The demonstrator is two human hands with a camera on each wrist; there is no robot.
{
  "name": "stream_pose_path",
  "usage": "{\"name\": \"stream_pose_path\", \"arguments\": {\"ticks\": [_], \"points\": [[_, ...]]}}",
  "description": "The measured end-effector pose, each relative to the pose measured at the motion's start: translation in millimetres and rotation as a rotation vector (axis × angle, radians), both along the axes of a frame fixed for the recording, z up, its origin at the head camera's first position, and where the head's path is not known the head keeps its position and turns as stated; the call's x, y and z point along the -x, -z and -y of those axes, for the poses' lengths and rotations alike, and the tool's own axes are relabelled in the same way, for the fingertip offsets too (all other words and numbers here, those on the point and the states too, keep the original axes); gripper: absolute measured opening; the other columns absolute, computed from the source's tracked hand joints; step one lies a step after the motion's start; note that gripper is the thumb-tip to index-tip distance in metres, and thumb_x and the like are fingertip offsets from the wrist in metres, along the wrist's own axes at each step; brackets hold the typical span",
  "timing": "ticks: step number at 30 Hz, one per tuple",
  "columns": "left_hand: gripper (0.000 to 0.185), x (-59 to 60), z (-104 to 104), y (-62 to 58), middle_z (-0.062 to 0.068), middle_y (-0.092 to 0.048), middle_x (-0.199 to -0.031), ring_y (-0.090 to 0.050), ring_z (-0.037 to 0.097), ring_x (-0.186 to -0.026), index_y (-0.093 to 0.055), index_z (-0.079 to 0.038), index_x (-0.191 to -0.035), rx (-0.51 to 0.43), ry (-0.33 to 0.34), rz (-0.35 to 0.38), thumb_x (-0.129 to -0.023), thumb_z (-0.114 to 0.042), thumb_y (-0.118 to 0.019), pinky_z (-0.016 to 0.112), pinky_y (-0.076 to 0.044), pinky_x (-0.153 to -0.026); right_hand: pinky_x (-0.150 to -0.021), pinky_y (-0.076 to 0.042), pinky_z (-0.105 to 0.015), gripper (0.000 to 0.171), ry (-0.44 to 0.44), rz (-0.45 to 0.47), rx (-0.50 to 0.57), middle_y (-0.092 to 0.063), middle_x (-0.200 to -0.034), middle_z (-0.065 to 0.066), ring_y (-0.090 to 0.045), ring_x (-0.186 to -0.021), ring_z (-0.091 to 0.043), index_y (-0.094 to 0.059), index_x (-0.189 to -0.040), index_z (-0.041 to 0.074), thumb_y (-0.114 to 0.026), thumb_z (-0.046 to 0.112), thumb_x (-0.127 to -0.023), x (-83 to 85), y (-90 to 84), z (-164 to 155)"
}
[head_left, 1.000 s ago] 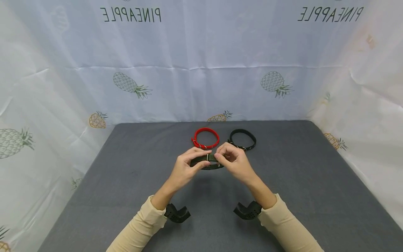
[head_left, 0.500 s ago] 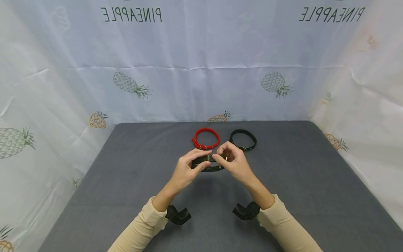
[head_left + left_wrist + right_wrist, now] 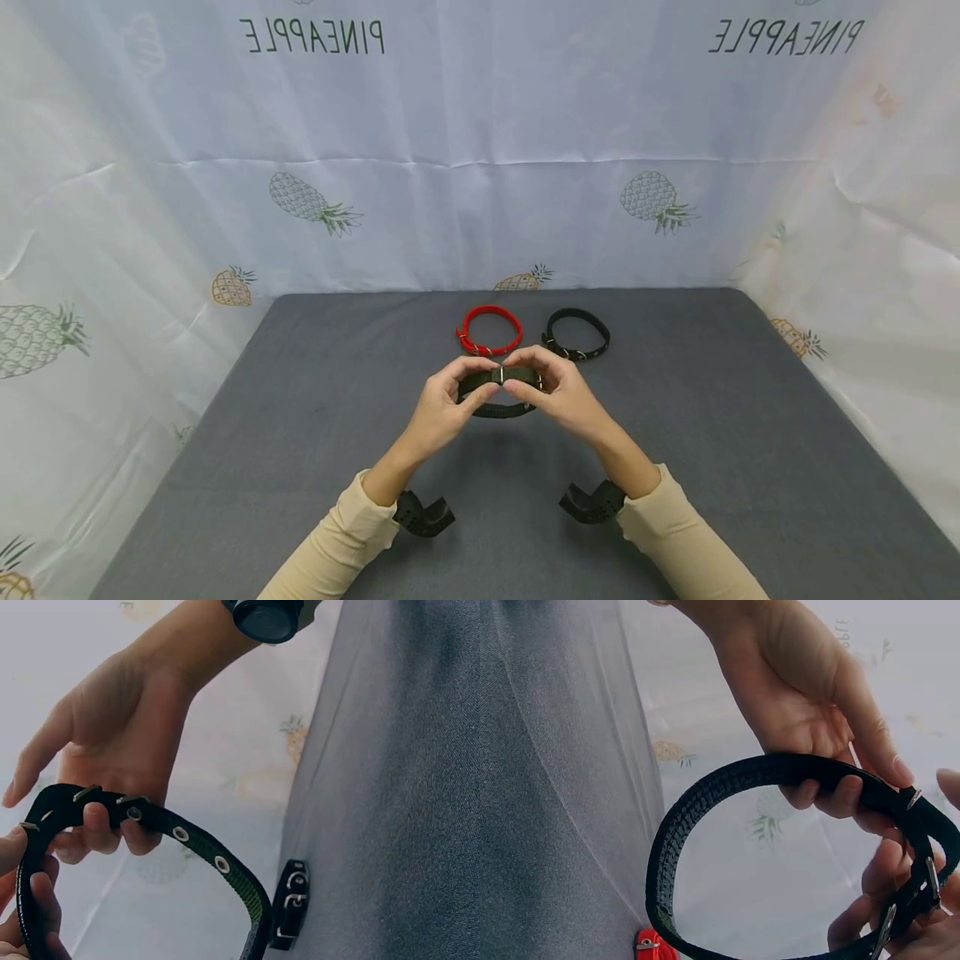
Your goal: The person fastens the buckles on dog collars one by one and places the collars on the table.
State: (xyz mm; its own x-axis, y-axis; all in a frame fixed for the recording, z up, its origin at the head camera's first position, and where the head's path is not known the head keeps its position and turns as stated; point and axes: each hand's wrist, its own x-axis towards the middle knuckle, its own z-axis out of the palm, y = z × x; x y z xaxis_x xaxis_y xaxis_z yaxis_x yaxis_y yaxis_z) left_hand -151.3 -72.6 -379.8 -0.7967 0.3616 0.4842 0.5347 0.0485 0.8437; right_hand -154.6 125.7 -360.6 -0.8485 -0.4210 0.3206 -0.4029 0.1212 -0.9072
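A dark green webbing collar (image 3: 501,410) with metal eyelets and a buckle is held as a loop just above the grey table (image 3: 300,433), mid-table. My left hand (image 3: 471,387) pinches its left side, thumb below and fingers on top. On the other side my right hand (image 3: 537,385) pinches the strap right at the buckle. The left wrist view shows the eyelet strap (image 3: 196,847) running under the right hand's curled fingers (image 3: 101,829). In the right wrist view the loop (image 3: 705,796) hangs from the left hand's fingers (image 3: 832,791), with the buckle (image 3: 922,881) at the right.
A red collar (image 3: 489,330) and a black collar (image 3: 576,333) lie buckled on the table just behind the hands. White pineapple-print sheets (image 3: 480,167) wall the table on the back and both sides.
The right hand's raised fingers have come down onto the strap beside the buckle, and both hands have shifted slightly with the collar. The red and black collars have not moved.
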Motion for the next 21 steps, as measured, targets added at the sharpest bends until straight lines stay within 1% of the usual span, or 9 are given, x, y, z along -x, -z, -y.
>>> {"name": "stream_pose_path", "arguments": {"ticks": [2,5,8,10,13,19,21], "points": [[0.028,0.1,0.3,-0.2,0.025,-0.061,-0.115,-0.056,-0.005,-0.103,-0.056,0.005,-0.118,-0.001,-0.001,-0.009,-0.093,-0.004,-0.061,0.015,-0.049,-0.089,-0.070,-0.051,-0.026,0.032,-0.019,0.010,-0.004,-0.060,-0.102,0.000,-0.059,-0.078,-0.007,-0.056,-0.119,-0.005,-0.058,0.019,-0.097,-0.2,-0.5,-0.8],[0.027,0.3,0.8,-1.3,0.025,-0.061,-0.114,-0.056,-0.004,-0.101,-0.055,0.006,-0.119,-0.012,-0.004,-0.014,-0.094,-0.004,-0.060,0.015,-0.049,-0.088,-0.069,-0.054,-0.029,0.033,-0.042,0.043,0.007,-0.061,-0.091,-0.002,-0.059,-0.071,-0.009,-0.056,-0.118,-0.008,-0.050,0.020,-0.101,0.4,-1.9,-2.9],[0.027,0.7,1.7,-1.9,0.026,-0.060,-0.113,-0.056,-0.004,-0.100,-0.054,0.007,-0.119,-0.030,-0.011,-0.010,-0.094,-0.003,-0.058,0.015,-0.049,-0.087,-0.069,-0.054,-0.029,0.035,-0.071,0.084,0.016,-0.061,-0.083,0.001,-0.059,-0.070,-0.009,-0.058,-0.109,-0.010,-0.041,0.020,-0.104,2.5,-1.9,-5.2],[0.027,0.8,2.1,-2.4,0.026,-0.060,-0.113,-0.056,-0.004,-0.100,-0.053,0.007,-0.119,-0.035,-0.013,0.001,-0.094,-0.003,-0.058,0.016,-0.049,-0.088,-0.068,-0.052,-0.029,0.035,-0.090,0.099,0.010,-0.059,-0.078,0.003,-0.057,-0.068,-0.010,-0.059,-0.101,-0.010,-0.039,0.019,-0.105,3.9,-1.8,-6.6],[0.027,0.3,2.7,-3.2,0.027,-0.059,-0.114,-0.055,-0.004,-0.102,-0.052,0.007,-0.120,-0.029,-0.005,0.015,-0.095,-0.003,-0.056,0.017,-0.049,-0.088,-0.066,-0.050,-0.027,0.035,-0.110,0.110,0.008,-0.056,-0.075,0.004,-0.054,-0.065,-0.012,-0.056,-0.091,-0.009,-0.040,0.019,-0.104,5.3,-1.4,-8.3],[0.026,-0.8,3.2,-3.6,0.029,-0.058,-0.111,-0.054,-0.006,-0.103,-0.048,0.008,-0.120,-0.024,0.027,0.048,-0.098,-0.003,-0.052,0.015,-0.047,-0.087,-0.059,-0.042,-0.028,0.022,-0.107,0.080,0.019,-0.050,-0.069,0.003,-0.047,-0.061,-0.014,-0.056,-0.087,0.002,-0.050,0.017,-0.101,5.6,0.7,-10.3],[0.027,-0.8,3.3,-3.1,0.029,-0.058,-0.113,-0.054,-0.006,-0.106,-0.048,0.008,-0.121,-0.025,0.033,0.054,-0.097,-0.003,-0.053,0.015,-0.047,-0.091,-0.058,-0.040,-0.029,0.018,-0.103,0.071,0.021,-0.048,-0.069,0.004,-0.045,-0.060,-0.016,-0.057,-0.088,0.003,-0.052,0.015,-0.100,5.8,1.8,-10.2]]}}
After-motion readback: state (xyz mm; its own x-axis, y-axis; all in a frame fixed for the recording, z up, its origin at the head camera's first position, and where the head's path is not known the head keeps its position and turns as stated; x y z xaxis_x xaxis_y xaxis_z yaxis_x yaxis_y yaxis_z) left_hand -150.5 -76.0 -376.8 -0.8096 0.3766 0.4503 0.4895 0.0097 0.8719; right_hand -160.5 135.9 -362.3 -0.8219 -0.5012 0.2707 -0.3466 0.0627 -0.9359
